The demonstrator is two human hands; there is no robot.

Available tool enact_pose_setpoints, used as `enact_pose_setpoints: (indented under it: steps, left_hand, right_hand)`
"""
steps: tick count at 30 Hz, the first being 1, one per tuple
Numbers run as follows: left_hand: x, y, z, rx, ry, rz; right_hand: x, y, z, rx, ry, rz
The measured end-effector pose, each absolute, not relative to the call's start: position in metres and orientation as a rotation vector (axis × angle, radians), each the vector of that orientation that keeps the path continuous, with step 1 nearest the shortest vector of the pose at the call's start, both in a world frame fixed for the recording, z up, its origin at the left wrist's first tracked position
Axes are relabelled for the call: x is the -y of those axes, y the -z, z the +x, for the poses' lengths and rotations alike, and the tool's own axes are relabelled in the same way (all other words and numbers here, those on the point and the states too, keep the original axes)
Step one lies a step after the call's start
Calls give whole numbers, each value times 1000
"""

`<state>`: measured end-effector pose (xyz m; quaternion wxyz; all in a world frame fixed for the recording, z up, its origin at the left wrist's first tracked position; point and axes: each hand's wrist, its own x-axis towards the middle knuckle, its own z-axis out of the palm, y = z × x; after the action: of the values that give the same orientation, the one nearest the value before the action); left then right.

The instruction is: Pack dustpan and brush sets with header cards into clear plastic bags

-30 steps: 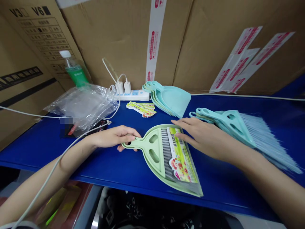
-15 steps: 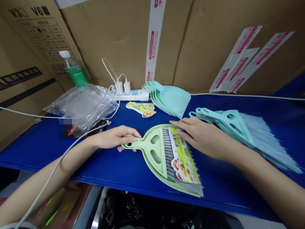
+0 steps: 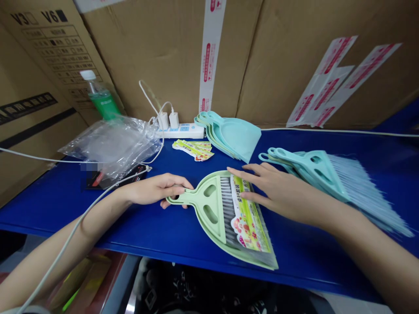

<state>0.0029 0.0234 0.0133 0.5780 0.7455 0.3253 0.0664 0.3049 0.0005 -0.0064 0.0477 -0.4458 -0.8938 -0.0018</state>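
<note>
A pale green hand broom (image 3: 214, 207) lies nested on a matching green dustpan on the blue table (image 3: 65, 196). A yellow-green printed label card (image 3: 248, 213) rests on its grey bristles. My left hand (image 3: 157, 188) is closed round the green handle. The fingers of my right hand (image 3: 275, 189) lie stretched flat on the top end of the label card, pressing it onto the bristles.
A stack of light blue dustpans (image 3: 234, 135) and a pile of light blue brooms (image 3: 330, 174) lie behind and to the right. Spare label cards (image 3: 193, 148), a power strip (image 3: 180, 129), clear plastic bags (image 3: 111, 144), a green bottle (image 3: 100, 98) and cardboard boxes (image 3: 288, 56) stand at the back.
My right hand has slid slightly left along the label card, and the card has shifted a little on the bristles. My left hand has stayed on the handle.
</note>
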Motion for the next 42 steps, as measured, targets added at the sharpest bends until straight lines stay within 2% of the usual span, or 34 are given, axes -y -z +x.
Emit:
enact_pose_setpoints:
  steps: [14,22,29,42]
  left_hand:
    - [-23,-14,2,-750,-138,1738]
    - [-23,-13,1,-721,-137,1749]
    - [-22,-14,0,-723,-140,1762]
    - [-24,-13,3,-847,-267,1847]
  right_hand:
    - [-10,7,301,2518,38,-1413]
    - [-16,7,289,2447,-157,-1485]
    - [-21,10,291,2388,-83,-1377]
    - [-24,13,292,2338,-255,-1314]
